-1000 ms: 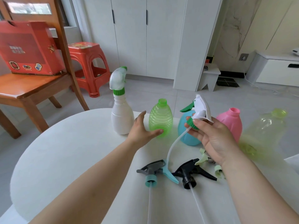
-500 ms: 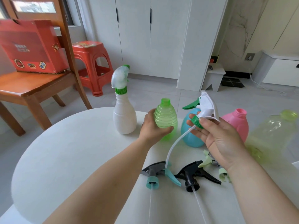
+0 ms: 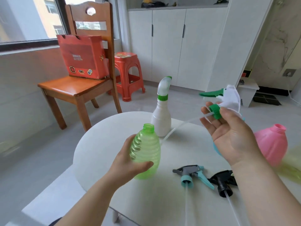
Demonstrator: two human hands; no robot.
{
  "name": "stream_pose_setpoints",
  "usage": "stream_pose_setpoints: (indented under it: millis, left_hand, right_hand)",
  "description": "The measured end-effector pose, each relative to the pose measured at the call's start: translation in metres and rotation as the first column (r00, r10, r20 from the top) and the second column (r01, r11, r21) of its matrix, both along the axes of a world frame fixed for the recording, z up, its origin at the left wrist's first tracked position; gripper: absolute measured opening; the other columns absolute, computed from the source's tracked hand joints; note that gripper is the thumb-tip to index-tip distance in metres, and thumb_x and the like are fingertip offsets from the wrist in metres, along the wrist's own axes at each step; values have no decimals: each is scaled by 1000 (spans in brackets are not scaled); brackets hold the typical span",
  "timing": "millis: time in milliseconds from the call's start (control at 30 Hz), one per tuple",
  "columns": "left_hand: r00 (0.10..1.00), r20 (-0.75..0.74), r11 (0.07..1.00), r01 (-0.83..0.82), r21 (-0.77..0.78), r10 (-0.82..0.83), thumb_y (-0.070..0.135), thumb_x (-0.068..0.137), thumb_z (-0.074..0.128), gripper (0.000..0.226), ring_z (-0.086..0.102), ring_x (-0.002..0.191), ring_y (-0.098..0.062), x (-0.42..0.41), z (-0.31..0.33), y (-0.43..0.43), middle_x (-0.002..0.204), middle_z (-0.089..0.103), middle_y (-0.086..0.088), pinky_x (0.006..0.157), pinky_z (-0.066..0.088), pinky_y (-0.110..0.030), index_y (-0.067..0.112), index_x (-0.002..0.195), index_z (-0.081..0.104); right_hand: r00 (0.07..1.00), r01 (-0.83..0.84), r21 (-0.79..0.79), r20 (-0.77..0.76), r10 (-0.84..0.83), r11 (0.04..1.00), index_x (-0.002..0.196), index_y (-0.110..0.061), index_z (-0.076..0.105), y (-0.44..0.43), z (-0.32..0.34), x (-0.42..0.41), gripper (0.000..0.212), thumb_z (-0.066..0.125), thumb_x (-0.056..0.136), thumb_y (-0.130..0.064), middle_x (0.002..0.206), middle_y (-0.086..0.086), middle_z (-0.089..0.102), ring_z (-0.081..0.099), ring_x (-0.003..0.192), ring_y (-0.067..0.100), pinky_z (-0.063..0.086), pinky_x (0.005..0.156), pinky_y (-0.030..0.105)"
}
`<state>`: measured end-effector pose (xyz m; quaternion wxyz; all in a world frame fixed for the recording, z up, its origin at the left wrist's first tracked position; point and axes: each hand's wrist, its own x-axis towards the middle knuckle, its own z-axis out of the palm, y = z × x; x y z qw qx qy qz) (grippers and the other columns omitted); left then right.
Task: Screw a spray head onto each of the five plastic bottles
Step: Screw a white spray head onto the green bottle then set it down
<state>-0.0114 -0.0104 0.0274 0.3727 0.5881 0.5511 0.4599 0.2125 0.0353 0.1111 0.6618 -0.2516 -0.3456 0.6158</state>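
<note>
Lying nearest, lower right of centre on the table [image 3: 97, 152]: teal head [image 3: 192, 173] and black head [image 3: 223, 181], side by side, collars toward the camera, tubes running to the bottom edge. Neither is touched.

Left hand [image 3: 128, 162], centre frame: fingers and thumb wrapped round the lower body of the green bottle [image 3: 145, 149]. Bottle is near upright, neck open, with no head on it. Cannot tell whether its base is on the table or lifted.

Right hand [image 3: 231, 137], right of centre and higher: palm toward the camera, mostly spread. Thumb and fingertips pinch the green collar of the white head [image 3: 229, 97], trigger pointing left. Its tube [image 3: 179, 126] trails down-left and passes behind the green bottle. The head is up and right of that bottle's neck, well apart.

Behind: white bottle [image 3: 161, 121] stands near the table's far edge, head fitted. Pink bottle [image 3: 272, 144], neck open, at right, partly behind the right wrist. A sliver of blue bottle [image 3: 214, 145] shows beside the palm. Yellowish bottle [image 3: 293, 165] at the right edge, blurred.

Far, upper left: chair [image 3: 78, 88] with red box [image 3: 83, 57] on its seat, stool [image 3: 128, 70] beyond, cabinets [image 3: 171, 46] across the top.
</note>
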Motion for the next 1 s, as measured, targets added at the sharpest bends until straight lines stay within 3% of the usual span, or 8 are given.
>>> stream_pose_setpoints:
  millis: [167,433,667,833,1000]
  left_hand:
    - [998,-57,999,-39,6,40,30,49,72,65,50,93,19,-23,-4,-16,104,55,23,67,39,3,56,97,38]
    - [996,-84,998,-27,57,32,29,49,71,65,41,95,27,-24,-3,-18,106,49,29,70,33,8,59,96,37]
    - [999,-49,998,-17,58,20,30,49,72,68,42,94,27,-21,-1,-17,107,47,32,69,32,8,56,101,36]
    - [1000,10,999,9,44,-9,40,42,73,72,47,93,22,-20,0,-19,105,50,30,69,37,5,52,102,37]
    - [998,54,999,12,31,-13,45,39,71,66,55,95,10,-21,-2,-18,100,58,27,75,46,-7,53,99,44]
  right_hand:
    - [998,-1,62,-57,5,998,80,-17,56,1,16,-24,18,42,88,-11,69,-6,73,70,72,8,57,67,22]
    - [998,-47,71,38,44,996,81,-13,57,11,24,-50,16,44,88,-6,69,-3,73,70,71,12,57,67,23]
    - [954,-186,47,246,170,981,85,-14,59,8,7,-69,16,45,86,-6,72,-5,73,69,71,12,56,66,23]
    - [821,-264,37,534,204,964,84,-22,62,1,-9,-90,14,55,82,-10,86,-4,69,63,85,12,52,74,22]
    - [806,-323,-20,518,286,946,76,-19,66,-1,-18,-99,10,67,66,-20,85,2,70,64,89,16,50,89,31]
